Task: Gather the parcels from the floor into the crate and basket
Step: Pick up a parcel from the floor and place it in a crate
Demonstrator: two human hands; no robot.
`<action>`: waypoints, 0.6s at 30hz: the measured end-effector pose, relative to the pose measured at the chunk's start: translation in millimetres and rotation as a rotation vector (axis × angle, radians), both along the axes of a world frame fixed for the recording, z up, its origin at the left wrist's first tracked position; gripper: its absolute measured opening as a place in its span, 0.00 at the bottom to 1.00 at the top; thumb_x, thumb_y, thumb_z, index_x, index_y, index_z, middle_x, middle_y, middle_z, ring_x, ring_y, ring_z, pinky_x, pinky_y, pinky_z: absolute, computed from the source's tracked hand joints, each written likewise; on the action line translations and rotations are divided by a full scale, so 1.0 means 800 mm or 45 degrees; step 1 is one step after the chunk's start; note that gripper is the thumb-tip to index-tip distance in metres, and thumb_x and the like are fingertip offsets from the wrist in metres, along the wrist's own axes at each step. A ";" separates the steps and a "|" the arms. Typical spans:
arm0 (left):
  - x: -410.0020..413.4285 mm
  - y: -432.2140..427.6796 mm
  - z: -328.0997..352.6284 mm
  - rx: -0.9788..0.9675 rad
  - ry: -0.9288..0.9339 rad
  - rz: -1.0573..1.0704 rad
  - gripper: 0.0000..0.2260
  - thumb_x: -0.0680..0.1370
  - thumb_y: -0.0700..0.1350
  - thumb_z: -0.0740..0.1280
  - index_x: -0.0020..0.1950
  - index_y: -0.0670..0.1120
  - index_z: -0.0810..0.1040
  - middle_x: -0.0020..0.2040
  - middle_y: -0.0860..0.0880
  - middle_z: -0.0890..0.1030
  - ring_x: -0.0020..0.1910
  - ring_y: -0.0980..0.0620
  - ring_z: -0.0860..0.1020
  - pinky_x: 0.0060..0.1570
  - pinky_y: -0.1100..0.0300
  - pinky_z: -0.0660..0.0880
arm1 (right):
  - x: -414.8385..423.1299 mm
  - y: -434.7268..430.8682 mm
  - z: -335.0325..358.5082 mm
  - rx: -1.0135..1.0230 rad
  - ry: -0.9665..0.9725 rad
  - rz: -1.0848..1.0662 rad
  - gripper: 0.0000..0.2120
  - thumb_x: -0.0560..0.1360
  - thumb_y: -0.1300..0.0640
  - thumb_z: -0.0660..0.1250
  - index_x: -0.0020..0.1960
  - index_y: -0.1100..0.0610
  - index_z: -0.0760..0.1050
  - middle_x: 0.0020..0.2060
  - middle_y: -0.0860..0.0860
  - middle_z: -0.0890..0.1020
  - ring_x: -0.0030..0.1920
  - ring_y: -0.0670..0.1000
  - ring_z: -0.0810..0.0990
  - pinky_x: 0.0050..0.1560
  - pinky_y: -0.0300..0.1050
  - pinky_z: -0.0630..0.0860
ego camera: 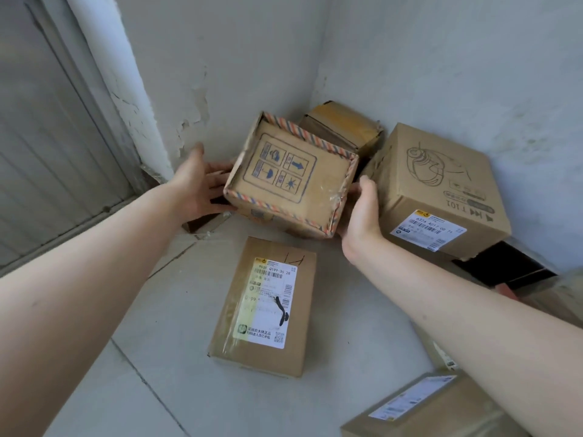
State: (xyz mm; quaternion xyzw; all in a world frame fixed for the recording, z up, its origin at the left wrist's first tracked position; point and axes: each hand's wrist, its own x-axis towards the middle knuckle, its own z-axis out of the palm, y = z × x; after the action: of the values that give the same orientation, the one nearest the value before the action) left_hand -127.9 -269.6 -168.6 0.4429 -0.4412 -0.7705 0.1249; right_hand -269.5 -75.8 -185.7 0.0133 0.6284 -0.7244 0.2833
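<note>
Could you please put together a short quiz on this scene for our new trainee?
1. True or false: the white-labelled flat parcel is being lifted off the floor.
2. Fill in: the yellow-taped box sits in the ___ where the walls meet.
3. Which parcel is between the left hand and the right hand? A: striped-edged box. B: yellow-taped box. C: white-labelled flat parcel.
Key: 1 false, it lies on the floor, untouched. 2 corner. 3 A.
</note>
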 end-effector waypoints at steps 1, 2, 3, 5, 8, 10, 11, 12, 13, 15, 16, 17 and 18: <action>0.004 0.001 0.001 0.008 -0.035 -0.075 0.34 0.78 0.69 0.44 0.56 0.44 0.77 0.54 0.43 0.83 0.58 0.40 0.79 0.58 0.41 0.74 | -0.001 0.001 0.004 0.009 0.003 -0.011 0.22 0.72 0.35 0.57 0.35 0.52 0.73 0.41 0.54 0.83 0.51 0.59 0.82 0.62 0.55 0.74; 0.009 0.004 0.004 -0.007 -0.069 -0.162 0.37 0.76 0.72 0.44 0.58 0.44 0.77 0.54 0.42 0.83 0.56 0.39 0.80 0.57 0.42 0.75 | -0.003 0.002 0.009 0.027 0.024 -0.006 0.26 0.71 0.31 0.56 0.30 0.52 0.70 0.36 0.54 0.81 0.44 0.60 0.80 0.59 0.53 0.75; 0.014 0.009 0.009 -0.045 -0.105 -0.251 0.39 0.75 0.74 0.44 0.58 0.45 0.79 0.53 0.41 0.83 0.54 0.39 0.81 0.56 0.43 0.76 | -0.004 0.000 0.015 0.013 0.044 -0.019 0.29 0.71 0.30 0.54 0.26 0.53 0.67 0.30 0.54 0.78 0.37 0.59 0.77 0.52 0.49 0.73; 0.025 0.019 0.019 -0.110 -0.126 -0.359 0.37 0.75 0.74 0.47 0.55 0.46 0.80 0.53 0.41 0.84 0.52 0.40 0.82 0.54 0.45 0.77 | -0.004 -0.004 0.031 -0.008 0.074 -0.020 0.33 0.77 0.31 0.51 0.24 0.55 0.63 0.22 0.52 0.72 0.28 0.53 0.71 0.39 0.45 0.68; 0.045 0.029 0.034 -0.146 -0.150 -0.501 0.34 0.74 0.74 0.52 0.59 0.48 0.80 0.55 0.44 0.84 0.57 0.41 0.81 0.64 0.43 0.71 | 0.003 -0.009 0.038 -0.033 0.065 -0.009 0.30 0.75 0.31 0.56 0.26 0.52 0.59 0.23 0.50 0.68 0.28 0.51 0.69 0.37 0.45 0.67; 0.055 0.031 0.040 -0.169 -0.139 -0.542 0.32 0.75 0.72 0.53 0.59 0.49 0.80 0.56 0.45 0.84 0.57 0.44 0.81 0.66 0.45 0.70 | 0.010 -0.009 0.033 -0.009 0.023 -0.010 0.26 0.68 0.31 0.63 0.29 0.52 0.62 0.28 0.50 0.70 0.34 0.53 0.71 0.42 0.48 0.69; 0.059 0.032 0.042 -0.183 -0.132 -0.539 0.32 0.75 0.72 0.53 0.58 0.49 0.81 0.55 0.45 0.84 0.55 0.45 0.82 0.64 0.47 0.71 | 0.012 -0.007 0.030 0.043 0.069 0.015 0.24 0.69 0.32 0.64 0.33 0.53 0.65 0.31 0.50 0.71 0.34 0.52 0.72 0.41 0.47 0.70; 0.064 0.033 0.044 -0.201 -0.118 -0.541 0.33 0.74 0.73 0.52 0.57 0.49 0.81 0.54 0.46 0.85 0.53 0.46 0.84 0.62 0.48 0.73 | 0.016 -0.003 0.030 0.095 0.129 0.049 0.23 0.71 0.34 0.64 0.39 0.54 0.68 0.33 0.50 0.73 0.33 0.50 0.73 0.38 0.44 0.71; 0.068 0.034 0.044 -0.230 -0.111 -0.536 0.34 0.72 0.74 0.51 0.57 0.50 0.81 0.54 0.46 0.85 0.52 0.47 0.84 0.59 0.49 0.73 | 0.019 -0.001 0.029 0.117 0.186 0.081 0.23 0.73 0.35 0.64 0.46 0.56 0.70 0.35 0.50 0.75 0.32 0.49 0.74 0.35 0.43 0.71; 0.075 0.033 0.047 -0.259 -0.060 -0.565 0.39 0.67 0.78 0.54 0.62 0.52 0.79 0.59 0.47 0.83 0.58 0.45 0.82 0.62 0.46 0.71 | 0.022 0.003 0.032 0.092 0.177 0.114 0.26 0.74 0.38 0.66 0.56 0.60 0.71 0.42 0.52 0.81 0.40 0.52 0.82 0.39 0.47 0.77; 0.078 0.037 0.051 -0.257 -0.050 -0.570 0.41 0.63 0.79 0.58 0.66 0.53 0.77 0.63 0.47 0.81 0.62 0.44 0.79 0.65 0.45 0.69 | 0.023 0.005 0.036 0.053 0.147 0.118 0.28 0.72 0.38 0.69 0.59 0.60 0.70 0.46 0.54 0.83 0.46 0.55 0.84 0.46 0.52 0.81; 0.075 0.039 0.053 -0.237 -0.055 -0.541 0.43 0.62 0.79 0.60 0.68 0.54 0.75 0.66 0.47 0.78 0.66 0.43 0.76 0.67 0.43 0.67 | 0.023 0.006 0.039 0.031 0.139 0.134 0.30 0.70 0.39 0.70 0.61 0.60 0.70 0.49 0.55 0.83 0.51 0.57 0.84 0.53 0.57 0.80; 0.073 0.044 0.058 -0.257 -0.072 -0.485 0.43 0.63 0.79 0.60 0.70 0.54 0.73 0.68 0.47 0.76 0.68 0.42 0.73 0.69 0.42 0.66 | 0.023 0.007 0.042 0.034 0.168 0.154 0.31 0.68 0.39 0.71 0.60 0.59 0.71 0.51 0.56 0.83 0.53 0.58 0.84 0.57 0.59 0.79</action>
State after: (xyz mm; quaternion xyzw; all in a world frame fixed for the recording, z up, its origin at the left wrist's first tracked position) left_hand -69.4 -234.5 -122.5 0.3581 -0.5953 -0.7193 0.0084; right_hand -250.9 -69.9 -151.8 -0.0688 0.6549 -0.6968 0.2843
